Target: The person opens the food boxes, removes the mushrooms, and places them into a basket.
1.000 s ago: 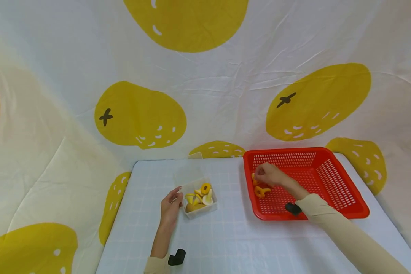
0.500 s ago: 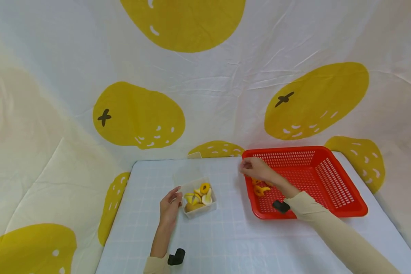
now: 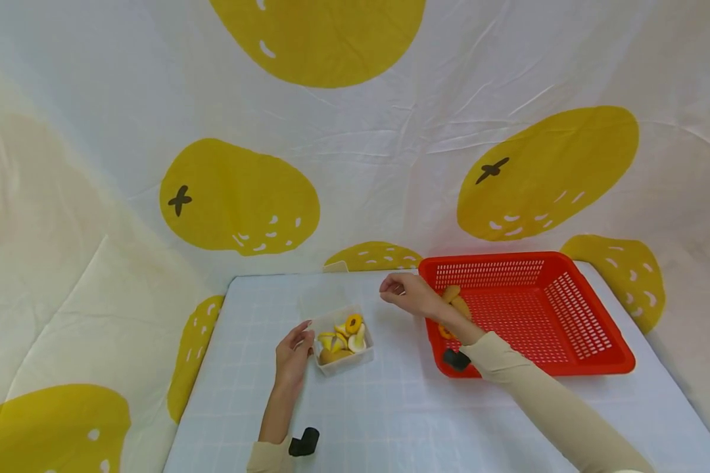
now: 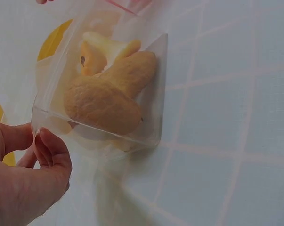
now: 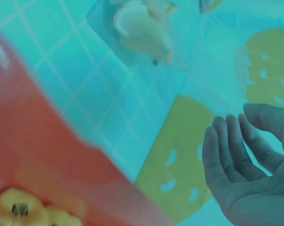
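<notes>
My left hand [image 3: 292,355] pinches the left edge of a clear plastic box [image 3: 353,360] on the table. Yellow, cream and brown mushroom-shaped pieces [image 3: 337,343] fill it. One brown mushroom [image 4: 101,103] shows through the near wall in the left wrist view. My right hand [image 3: 413,293] is over the table between the box and a red basket [image 3: 532,377], just past the basket's left rim. Its fingers are loosely curled, with nothing visible between them in the right wrist view. Brown mushroom-shaped pieces [image 3: 451,294] lie at the basket's left end, partly hidden by my right forearm.
The box's clear lid [image 3: 324,300] stands open behind it. A pale checked cloth [image 3: 390,420] covers the table. Behind rises a white curtain [image 3: 378,184] printed with big yellow fruits. The basket has slotted walls and stands at the table's right side.
My right hand has moved left out of the red basket and past its rim towards the box. My left hand has stayed at the box edge.
</notes>
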Motion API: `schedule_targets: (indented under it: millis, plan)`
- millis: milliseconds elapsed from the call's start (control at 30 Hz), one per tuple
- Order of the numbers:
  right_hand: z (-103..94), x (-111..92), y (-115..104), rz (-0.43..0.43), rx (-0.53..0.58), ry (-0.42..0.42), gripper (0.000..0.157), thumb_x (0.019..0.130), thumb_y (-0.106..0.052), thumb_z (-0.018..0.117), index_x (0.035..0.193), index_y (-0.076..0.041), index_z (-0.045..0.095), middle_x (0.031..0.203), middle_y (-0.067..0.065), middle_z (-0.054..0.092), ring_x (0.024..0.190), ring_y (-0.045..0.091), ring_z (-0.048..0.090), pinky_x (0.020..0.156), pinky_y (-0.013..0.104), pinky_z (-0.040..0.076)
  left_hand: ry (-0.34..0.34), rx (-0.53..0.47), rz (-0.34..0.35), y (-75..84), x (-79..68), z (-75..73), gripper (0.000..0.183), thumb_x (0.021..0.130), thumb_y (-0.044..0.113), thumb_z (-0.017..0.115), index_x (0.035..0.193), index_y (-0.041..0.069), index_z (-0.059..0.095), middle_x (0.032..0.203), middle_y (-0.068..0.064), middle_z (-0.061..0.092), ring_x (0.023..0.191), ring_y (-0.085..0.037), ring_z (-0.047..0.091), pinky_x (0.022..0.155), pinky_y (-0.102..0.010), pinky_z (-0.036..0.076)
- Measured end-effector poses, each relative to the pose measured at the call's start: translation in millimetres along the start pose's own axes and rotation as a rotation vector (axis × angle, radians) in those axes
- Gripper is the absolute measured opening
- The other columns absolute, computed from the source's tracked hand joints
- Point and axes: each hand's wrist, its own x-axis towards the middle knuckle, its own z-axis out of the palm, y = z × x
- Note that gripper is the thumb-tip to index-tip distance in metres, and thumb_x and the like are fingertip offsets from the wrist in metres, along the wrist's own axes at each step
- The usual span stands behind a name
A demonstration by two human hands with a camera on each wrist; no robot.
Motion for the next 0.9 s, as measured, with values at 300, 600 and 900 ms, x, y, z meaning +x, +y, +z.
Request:
schedule_targets:
  millis: [300, 600, 900]
  plan:
    - [24.2, 10.9, -9.7, -0.072, 0.033, -0.103, 0.013, 0.088, -0.007, 0.067, 0.099, -0.002, 0.063, 0.091, 0.005, 0.063, 0.082, 0.018, 0.058, 0.077, 0.027, 0.052, -0.009, -0.015, -0.024, 9.0, -3.3, -0.2, 0.038, 0.092, 0.004, 0.061, 0.129, -0.004, 0.055, 0.102, -0.011, 0.056, 0.078, -0.012, 0.053, 0.064, -0.021, 0.048]
    - [52.3, 19.6, -10.5, -0.159, 0.024, -0.211, 0.015, 0.084, 0.001, 0.069, 0.098, 0.005, 0.063, 0.093, 0.016, 0.065, 0.082, 0.022, 0.057, 0.076, 0.025, 0.05, 0.002, -0.01, 0.004, -0.2, 0.7, -1.0, 0.038, 0.092, 0.01, 0.062, 0.128, 0.001, 0.057, 0.102, -0.008, 0.056, 0.076, -0.009, 0.051, 0.064, -0.018, 0.047]
    - [68.9, 24.7, -13.3, -0.156, -0.032, -0.318, 0.016, 0.083, 0.006, 0.067, 0.098, 0.007, 0.063, 0.094, 0.022, 0.063, 0.09, 0.039, 0.056, 0.08, 0.036, 0.049, 0.011, -0.004, 0.0, -3.1, 2.3, 0.6, 0.035, 0.092, 0.009, 0.062, 0.126, 0.003, 0.059, 0.099, -0.005, 0.057, 0.08, -0.011, 0.052, 0.065, -0.02, 0.048]
